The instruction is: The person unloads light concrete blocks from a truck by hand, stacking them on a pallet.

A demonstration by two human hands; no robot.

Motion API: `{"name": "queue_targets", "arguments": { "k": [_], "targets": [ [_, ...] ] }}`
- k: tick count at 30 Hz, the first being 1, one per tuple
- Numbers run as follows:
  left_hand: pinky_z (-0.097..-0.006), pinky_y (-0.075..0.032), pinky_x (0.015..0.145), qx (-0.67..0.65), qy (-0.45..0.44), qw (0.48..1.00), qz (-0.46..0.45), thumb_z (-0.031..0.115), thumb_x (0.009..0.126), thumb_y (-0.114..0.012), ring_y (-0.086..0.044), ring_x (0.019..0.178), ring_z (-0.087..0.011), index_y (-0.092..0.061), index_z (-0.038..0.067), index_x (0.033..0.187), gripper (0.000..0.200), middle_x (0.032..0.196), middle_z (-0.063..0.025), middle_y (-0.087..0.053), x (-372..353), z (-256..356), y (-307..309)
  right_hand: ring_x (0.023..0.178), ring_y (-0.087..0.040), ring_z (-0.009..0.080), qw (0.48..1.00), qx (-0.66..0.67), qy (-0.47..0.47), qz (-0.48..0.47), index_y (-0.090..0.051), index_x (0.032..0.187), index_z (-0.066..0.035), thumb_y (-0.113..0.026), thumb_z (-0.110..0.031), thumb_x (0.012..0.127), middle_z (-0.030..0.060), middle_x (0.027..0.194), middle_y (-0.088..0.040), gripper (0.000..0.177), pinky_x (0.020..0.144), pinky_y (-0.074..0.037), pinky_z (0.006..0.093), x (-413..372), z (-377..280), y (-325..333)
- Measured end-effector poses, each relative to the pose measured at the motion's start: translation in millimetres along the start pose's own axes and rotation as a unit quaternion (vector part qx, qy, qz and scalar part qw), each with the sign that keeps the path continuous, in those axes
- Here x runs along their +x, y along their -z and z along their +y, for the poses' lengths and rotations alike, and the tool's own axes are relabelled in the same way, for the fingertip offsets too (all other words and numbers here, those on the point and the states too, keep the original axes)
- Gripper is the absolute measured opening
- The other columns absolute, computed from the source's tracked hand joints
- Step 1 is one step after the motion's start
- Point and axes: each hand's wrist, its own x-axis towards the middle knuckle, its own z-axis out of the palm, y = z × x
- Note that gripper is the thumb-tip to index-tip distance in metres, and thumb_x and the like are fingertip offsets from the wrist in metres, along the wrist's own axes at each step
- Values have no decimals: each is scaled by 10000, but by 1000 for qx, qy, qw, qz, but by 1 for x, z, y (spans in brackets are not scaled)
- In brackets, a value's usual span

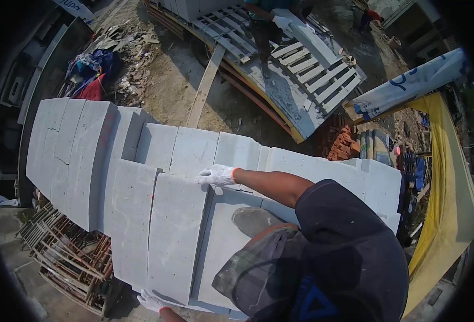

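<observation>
A long pale aerated concrete block (177, 236) lies in front of me on a stack of similar blocks. My right hand (216, 175), in a white glove with an orange cuff, grips its far end. At the opposite end, near the bottom of the view, my left hand (151, 301) in a matching glove holds the lower edge; part of its grip is hidden. A neighbouring block (129, 214) lies close along the left side, with a narrow gap between. My shoe (254, 221) rests on the blocks to the right.
More blocks (68, 150), some cracked, stand higher at the left. Metal frames (70, 257) are stacked below. Beyond, a co-worker with a gloved hand (282, 22) stands on a truck bed with wooden pallets (322, 80). A plank (206, 86) leans there. Yellow sheeting (446, 177) hangs at right.
</observation>
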Motion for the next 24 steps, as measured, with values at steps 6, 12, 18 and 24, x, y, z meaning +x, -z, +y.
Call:
{"name": "queue_targets", "arguments": {
  "k": [6,12,18,24],
  "targets": [
    [-389,-424,1086,34,-221,965,-135,107,986,-611,-500,1333,-276,-363,-19,1506,590,1459,-204,-487,-50,150,-176,672,-533,91,851,439,-135,254,-642,1131,-59,-656,-378,964,-16,822,-590,361,586,-441,257,-136,143,121],
    [-356,-463,1037,-50,-135,871,-469,106,943,-656,-563,1231,-244,-356,-18,1509,653,1395,-188,-537,-224,206,-387,623,-615,189,632,421,-252,600,-657,1018,-92,-664,-515,931,42,762,-642,432,562,-494,336,-312,215,247],
    [-370,-460,1065,-40,8,715,-697,189,905,-741,-524,1310,-294,-90,-8,1577,956,1479,-270,-425,-391,220,-505,983,-642,252,685,516,-151,491,-545,1357,-85,-610,-641,911,88,1172,-659,715,785,-520,385,-303,193,325],
    [-408,-393,1126,-76,-29,742,-665,333,746,-878,-381,1422,-339,155,17,1564,1355,1574,-288,-253,-466,243,-536,1163,-623,326,664,604,79,433,-457,1448,-49,-655,-438,946,151,1337,-600,666,943,-542,495,-236,142,254]
  ]
}}
